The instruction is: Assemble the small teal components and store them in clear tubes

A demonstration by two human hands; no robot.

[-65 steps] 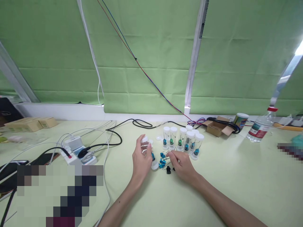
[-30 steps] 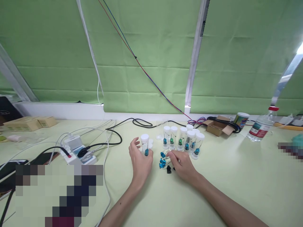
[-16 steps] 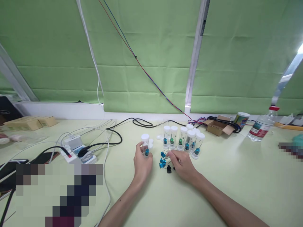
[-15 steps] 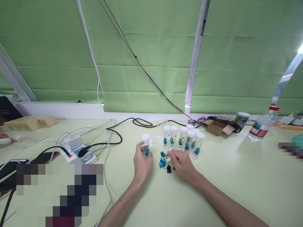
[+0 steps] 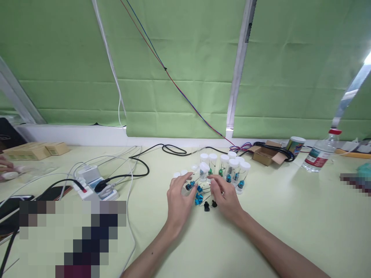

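My left hand (image 5: 180,199) is closed round a clear capped tube with a blue piece (image 5: 190,185) inside. The tube lies tilted, its white cap (image 5: 204,166) pointing up and to the right. Beside that cap, the fingertips of my right hand (image 5: 228,196) are pinched together; what they hold, if anything, I cannot make out. Several loose blue pieces (image 5: 198,199) with thin wire-like stems lie between my hands. Nearer to me are two small black pieces (image 5: 206,206). Behind my right hand stand several capped tubes (image 5: 244,175) with blue or green pieces inside.
White caps (image 5: 184,172) lie behind my left hand. A power strip with plugs and cables (image 5: 92,185) is at the left. Farther back right are an open cardboard box (image 5: 266,155), a can (image 5: 296,146) and a water bottle (image 5: 320,154). Another person's hand (image 5: 5,168) shows at the far left.
My left hand has moved right and tipped the upright tube over to the right. My right hand has shifted slightly right and up, near the cap. Another person's hand has come further into view.
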